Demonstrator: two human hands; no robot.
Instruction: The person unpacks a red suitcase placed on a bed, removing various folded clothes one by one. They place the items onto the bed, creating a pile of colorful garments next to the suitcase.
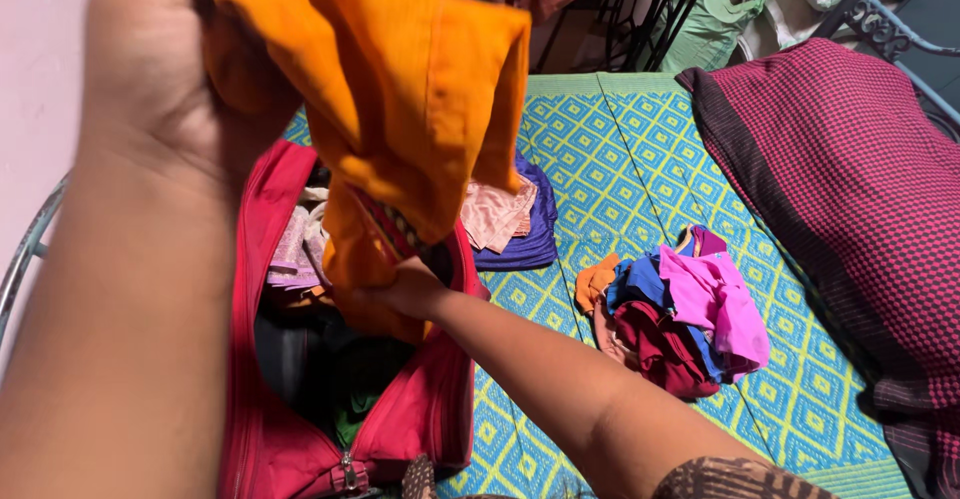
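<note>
The left hand (150, 69), raised at the upper left of the frame, grips the top of an orange garment (400, 89), while the right hand (405, 289) at centre clutches its lower end, apparently stretching it out above an open red zip bag (270, 429). The bag holds assorted folded clothes. To the right, a heap of coloured clothes (680, 309) lies on a blue-green patterned mat (610, 159), beside a maroon checked pillow (850, 189).

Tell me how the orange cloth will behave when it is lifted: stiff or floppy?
Probably floppy: the orange cloth folds and hangs between the left hand and right hand. It seems light, lifted by one grip. Likely not slippery.
</note>
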